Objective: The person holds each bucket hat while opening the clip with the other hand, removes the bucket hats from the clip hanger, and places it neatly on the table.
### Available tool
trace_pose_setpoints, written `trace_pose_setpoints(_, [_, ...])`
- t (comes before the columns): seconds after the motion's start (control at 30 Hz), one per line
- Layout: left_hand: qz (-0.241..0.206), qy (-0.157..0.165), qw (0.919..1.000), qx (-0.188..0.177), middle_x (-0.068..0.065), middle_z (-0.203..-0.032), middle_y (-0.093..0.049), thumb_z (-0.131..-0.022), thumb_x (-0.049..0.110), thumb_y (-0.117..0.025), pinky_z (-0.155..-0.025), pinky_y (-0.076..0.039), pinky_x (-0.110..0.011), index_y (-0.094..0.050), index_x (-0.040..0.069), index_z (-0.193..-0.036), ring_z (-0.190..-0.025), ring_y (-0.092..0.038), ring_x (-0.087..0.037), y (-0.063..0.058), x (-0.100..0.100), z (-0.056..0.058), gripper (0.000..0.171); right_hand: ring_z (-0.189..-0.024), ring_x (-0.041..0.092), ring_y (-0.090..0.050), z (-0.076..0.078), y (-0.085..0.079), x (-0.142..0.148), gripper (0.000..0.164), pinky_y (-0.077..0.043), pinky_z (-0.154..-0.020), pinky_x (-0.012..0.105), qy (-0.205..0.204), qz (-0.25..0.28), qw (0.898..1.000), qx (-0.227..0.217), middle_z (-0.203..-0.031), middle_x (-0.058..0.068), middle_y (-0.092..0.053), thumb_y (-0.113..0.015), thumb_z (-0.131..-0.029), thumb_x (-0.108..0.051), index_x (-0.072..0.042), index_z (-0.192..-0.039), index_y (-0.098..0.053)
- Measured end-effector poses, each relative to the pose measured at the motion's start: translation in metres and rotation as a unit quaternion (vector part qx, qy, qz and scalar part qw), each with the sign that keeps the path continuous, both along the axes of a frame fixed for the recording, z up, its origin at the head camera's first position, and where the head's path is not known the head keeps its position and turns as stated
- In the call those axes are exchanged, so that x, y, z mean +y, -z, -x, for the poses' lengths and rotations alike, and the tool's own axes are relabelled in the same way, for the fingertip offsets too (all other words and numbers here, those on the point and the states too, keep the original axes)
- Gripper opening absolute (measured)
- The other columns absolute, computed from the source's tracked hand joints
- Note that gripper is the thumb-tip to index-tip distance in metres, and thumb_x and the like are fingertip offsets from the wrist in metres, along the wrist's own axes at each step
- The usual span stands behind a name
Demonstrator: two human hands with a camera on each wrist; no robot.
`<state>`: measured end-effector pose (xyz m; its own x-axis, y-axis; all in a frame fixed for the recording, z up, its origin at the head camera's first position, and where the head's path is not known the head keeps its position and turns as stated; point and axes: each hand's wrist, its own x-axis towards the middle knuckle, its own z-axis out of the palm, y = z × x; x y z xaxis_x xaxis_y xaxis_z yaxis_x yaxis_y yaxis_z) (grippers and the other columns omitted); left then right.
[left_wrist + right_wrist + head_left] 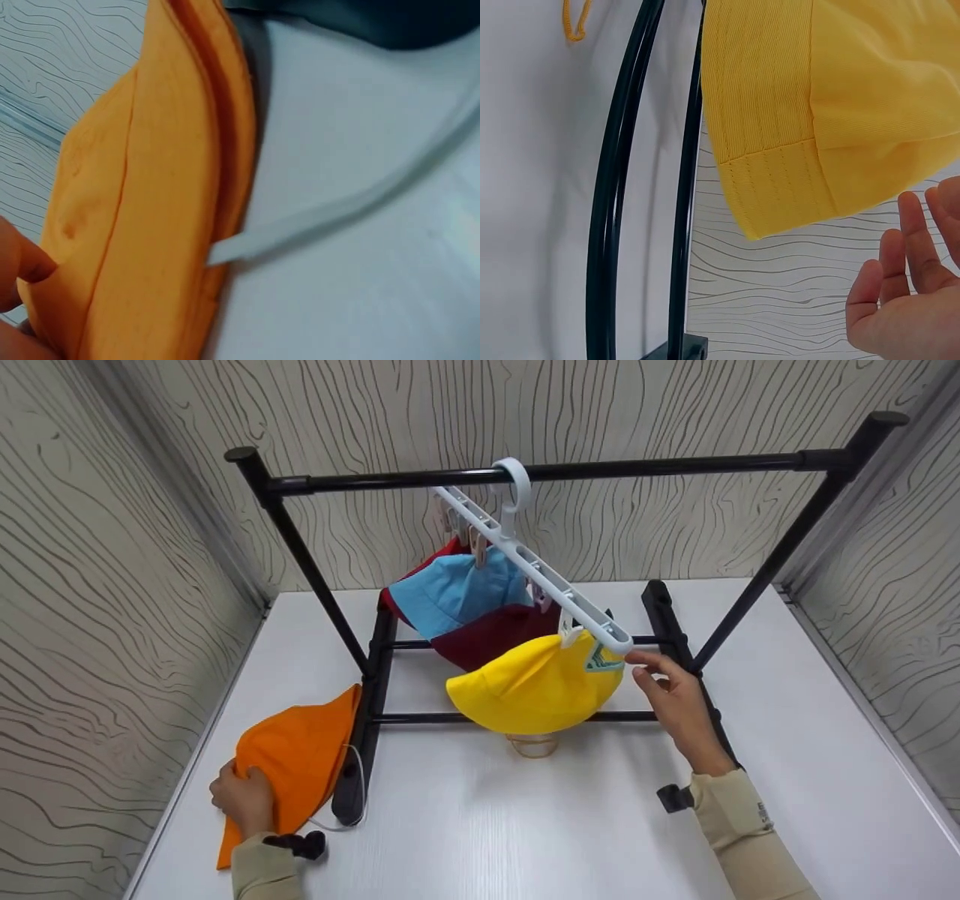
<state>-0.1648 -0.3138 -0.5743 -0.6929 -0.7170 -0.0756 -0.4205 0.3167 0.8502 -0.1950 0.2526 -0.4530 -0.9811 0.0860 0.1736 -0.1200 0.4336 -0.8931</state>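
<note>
My left hand [246, 795] grips the crown of an orange bucket hat [300, 742] lying at the left beside the rack's foot. In the left wrist view its fingertips press into the orange cloth [157, 172]. My right hand [679, 701] is at the near end of a pale clip hanger [555, 577], index fingertip right at the tip, with relaxed fingers. From that end hangs a yellow bucket hat [525, 690], held by a white peg [570, 631]. In the right wrist view the right-hand fingers are loosely spread near the yellow hat's [772, 90] lower edge.
The hanger hooks over the black rack's top bar [660, 469]. Farther along it hang a light blue hat [457, 589] and a maroon one [487, 637]. A white cord [363, 780] runs from the orange hat around the rack's foot [347, 795]. Patterned walls enclose the white table [480, 825].
</note>
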Motion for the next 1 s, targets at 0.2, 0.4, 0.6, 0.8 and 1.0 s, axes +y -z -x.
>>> trace_pose_setpoints(0.2, [-0.009,-0.004,0.9999,-0.007,-0.036,-0.133,-0.034,-0.098,0.012,-0.036,-0.102,-0.028,-0.058,-0.037,-0.012,-0.138,-0.120,-0.029,-0.049,0.000,0.001,0.000,0.047,-0.108,0.001,-0.050,0.000,0.001,0.001,0.037,-0.041,-0.084,0.013,0.001,0.003,1.000,-0.003,-0.129,0.008,-0.059,-0.053,-0.099,-0.031,-0.009,-0.130,-0.058])
trace_pose_setpoints(0.4, [-0.012,-0.002,0.9999,-0.008,-0.035,-0.135,-0.035,-0.098,0.014,-0.038,-0.103,-0.028,-0.059,-0.035,-0.011,-0.140,-0.121,-0.030,-0.048,-0.001,-0.001,0.002,0.049,-0.109,0.000,-0.049,0.000,0.000,0.001,0.041,-0.041,-0.084,0.012,0.003,0.002,1.000,-0.012,-0.130,0.008,-0.058,-0.051,-0.099,-0.036,-0.009,-0.130,-0.057])
trace_pose_setpoints(0.6, [-0.026,0.011,0.9992,-0.028,-0.034,-0.145,-0.031,-0.098,0.015,-0.036,-0.106,-0.025,-0.058,-0.023,-0.006,-0.148,-0.125,-0.027,-0.049,-0.004,-0.004,0.004,0.055,-0.110,0.002,-0.048,0.000,-0.001,0.001,0.043,-0.041,-0.085,0.011,0.000,0.003,1.000,-0.018,-0.132,0.008,-0.057,-0.051,-0.099,-0.037,-0.010,-0.131,-0.057])
trace_pose_setpoints(0.8, [0.006,0.044,0.9982,-0.041,-0.035,-0.150,-0.023,-0.096,0.015,-0.036,-0.108,-0.020,-0.064,-0.008,-0.004,-0.151,-0.127,-0.025,-0.056,-0.012,-0.004,0.004,0.065,-0.108,0.002,-0.050,0.000,-0.001,0.002,0.043,-0.041,-0.085,0.011,0.003,-0.004,1.000,-0.013,-0.131,0.008,-0.057,-0.051,-0.099,-0.038,-0.010,-0.130,-0.057])
trace_pose_setpoints(1.0, [0.037,0.067,0.9970,-0.012,-0.033,-0.152,-0.020,-0.096,0.013,-0.038,-0.109,-0.015,-0.067,-0.011,-0.005,-0.151,-0.133,-0.020,-0.055,-0.021,0.003,0.005,0.064,-0.109,0.002,-0.049,-0.001,-0.002,0.002,0.039,-0.040,-0.087,0.012,-0.003,-0.004,1.000,-0.009,-0.131,0.007,-0.058,-0.050,-0.100,-0.034,-0.011,-0.130,-0.058])
